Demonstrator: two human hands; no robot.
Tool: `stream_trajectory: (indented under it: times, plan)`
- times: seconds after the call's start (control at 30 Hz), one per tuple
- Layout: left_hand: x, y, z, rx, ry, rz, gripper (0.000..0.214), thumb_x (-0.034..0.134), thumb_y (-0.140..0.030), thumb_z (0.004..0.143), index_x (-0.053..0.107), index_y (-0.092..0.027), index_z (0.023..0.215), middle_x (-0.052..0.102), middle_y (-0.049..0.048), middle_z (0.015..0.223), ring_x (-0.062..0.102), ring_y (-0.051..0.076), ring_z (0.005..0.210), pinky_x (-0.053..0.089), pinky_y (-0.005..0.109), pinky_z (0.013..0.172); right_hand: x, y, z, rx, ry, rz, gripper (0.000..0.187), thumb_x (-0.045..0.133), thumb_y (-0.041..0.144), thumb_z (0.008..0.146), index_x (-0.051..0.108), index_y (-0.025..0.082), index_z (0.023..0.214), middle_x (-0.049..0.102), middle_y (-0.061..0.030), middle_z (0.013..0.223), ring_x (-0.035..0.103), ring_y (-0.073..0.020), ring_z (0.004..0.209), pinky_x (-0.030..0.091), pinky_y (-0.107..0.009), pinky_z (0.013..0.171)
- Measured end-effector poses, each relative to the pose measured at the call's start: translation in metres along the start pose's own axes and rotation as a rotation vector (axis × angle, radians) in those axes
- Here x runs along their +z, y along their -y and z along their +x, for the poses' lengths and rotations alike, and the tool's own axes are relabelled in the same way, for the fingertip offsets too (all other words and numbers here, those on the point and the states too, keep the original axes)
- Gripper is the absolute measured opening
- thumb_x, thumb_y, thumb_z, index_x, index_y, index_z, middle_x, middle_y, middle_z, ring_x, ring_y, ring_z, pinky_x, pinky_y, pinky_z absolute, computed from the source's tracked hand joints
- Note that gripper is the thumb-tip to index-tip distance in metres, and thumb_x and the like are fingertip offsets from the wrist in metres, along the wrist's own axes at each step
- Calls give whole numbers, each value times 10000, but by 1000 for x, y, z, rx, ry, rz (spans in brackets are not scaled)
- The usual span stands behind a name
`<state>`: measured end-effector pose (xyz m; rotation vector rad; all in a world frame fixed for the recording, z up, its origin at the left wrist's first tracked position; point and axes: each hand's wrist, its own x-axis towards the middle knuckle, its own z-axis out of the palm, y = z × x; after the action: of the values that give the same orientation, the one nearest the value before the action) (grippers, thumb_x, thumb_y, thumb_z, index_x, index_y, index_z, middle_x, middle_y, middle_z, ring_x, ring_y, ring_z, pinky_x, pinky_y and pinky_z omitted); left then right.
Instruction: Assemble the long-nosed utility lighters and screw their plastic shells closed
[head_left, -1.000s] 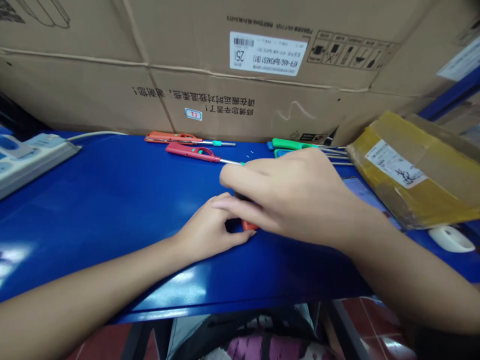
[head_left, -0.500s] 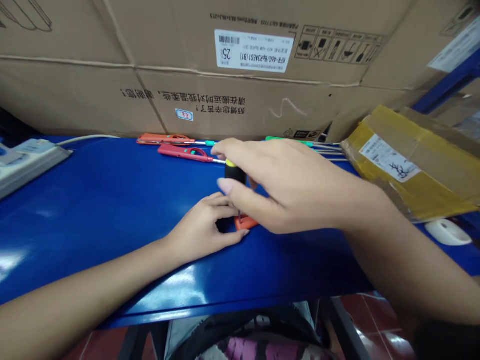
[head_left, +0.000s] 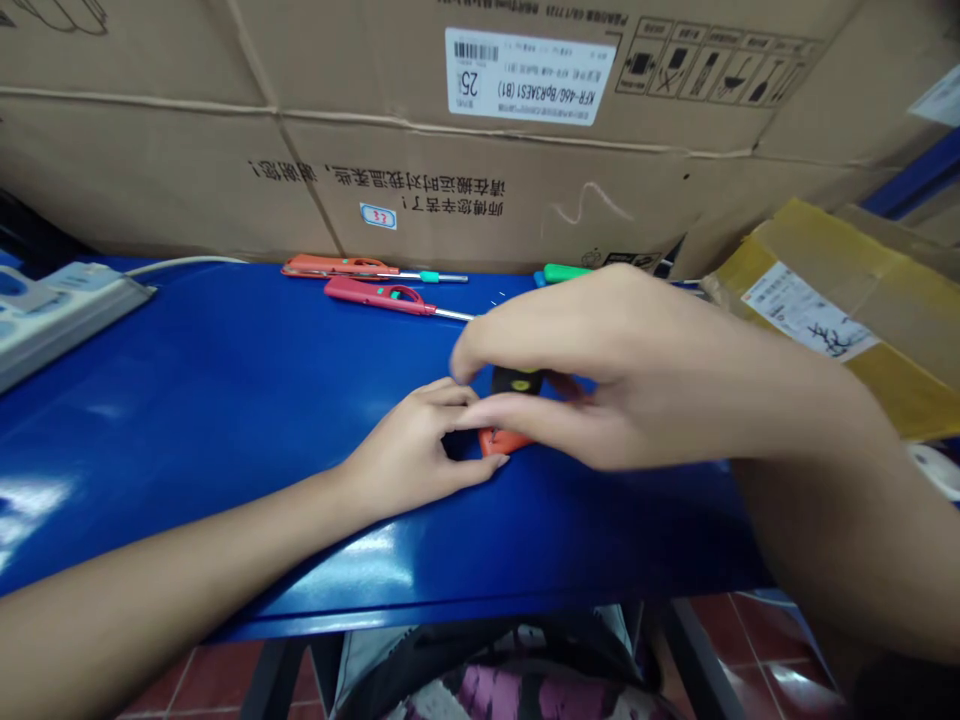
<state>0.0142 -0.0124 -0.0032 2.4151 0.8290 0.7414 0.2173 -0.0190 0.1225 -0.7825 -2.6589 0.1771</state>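
Note:
On the blue tabletop, my left hand (head_left: 420, 450) is closed on an orange piece (head_left: 502, 441), apparently a lighter body, which it holds down with thumb and fingertips. Most of that piece is hidden beneath my hands. My right hand (head_left: 600, 380) is just above it, slightly blurred, with thumb and fingers around a screwdriver (head_left: 516, 381). Only the black and yellow handle shows; the shaft is out of sight. Behind my hands lie a red long-necked lighter (head_left: 382, 296) and an orange long-necked lighter (head_left: 341, 266).
A large cardboard box (head_left: 360, 160) walls off the back of the table (head_left: 225, 400). At left sits a white power strip (head_left: 67, 310) with a cable. A green handle (head_left: 564, 272) lies behind my right hand. Toward the right is a yellow-taped carton (head_left: 847, 310), near a white object (head_left: 934, 468).
My right hand has shifted slightly right with the screwdriver, whose handle now looks tipped and whose shaft is no longer visible. My left hand keeps its hold. The camera view has shifted a little.

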Motion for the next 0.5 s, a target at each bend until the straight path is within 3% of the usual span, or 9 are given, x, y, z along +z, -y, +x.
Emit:
stream_trajectory:
  times: [0.1,0.2,0.27,0.4,0.5]
  plan:
    - [0,0,0,-44,-18,29,174,740,-309,836,747,-194,966,732,66,937,679,271,941,561,418,832,4,5,1,74,-81,-157,432,430,508,1020,659,208,808,625,-10,687,590,-153,633,329,-275,552]
    - [1,2,0,-13,13,-9,179,750,-297,830,749,-202,981,748,70,1024,678,280,1014,549,440,907,2,9,0,15,-5,-136,334,387,398,1036,663,215,992,695,-24,864,610,-157,704,344,-273,564]
    - [1,4,0,6,17,-22,187,753,-290,824,754,-195,984,759,71,1056,682,289,1040,543,446,924,1,10,-1,1,48,-122,272,413,355,1024,656,234,1034,694,-7,835,611,-155,710,353,-264,583]
    - [0,4,1,27,21,-50,164,716,-261,854,772,-177,983,777,66,1032,702,280,1033,539,433,943,1,8,4,122,41,-279,417,338,438,1050,664,198,951,615,-3,678,599,-163,667,321,-267,604]
    - [0,5,1,34,13,-52,221,738,-283,852,778,-156,1029,770,86,1033,705,274,997,544,431,922,-3,4,4,145,77,-243,403,316,391,1050,659,181,1029,663,-24,810,614,-167,736,334,-273,634]
